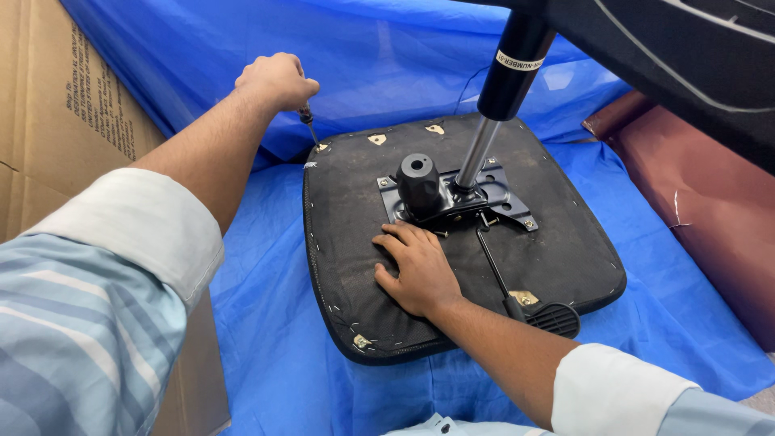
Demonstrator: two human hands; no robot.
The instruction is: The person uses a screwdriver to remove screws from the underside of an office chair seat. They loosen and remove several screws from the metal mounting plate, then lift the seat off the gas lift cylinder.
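The left hand (277, 79) is squeezing its grip tight around a screwdriver (309, 123). The screwdriver is standing almost straight up, its tip pointing down at the back left corner of the black seat (557, 258). The seat is lying upside down on a blue sheet (266, 339). The right hand (418, 270) is pressing flat on the seat, fingers spread apart, just beside the metal plate (504, 198).

brown cardboard box (56, 121) far left | white label (519, 61) on black cyl.

One seat base (557, 258), one screwdriver (309, 123), one cardboard box (56, 105), two hands.
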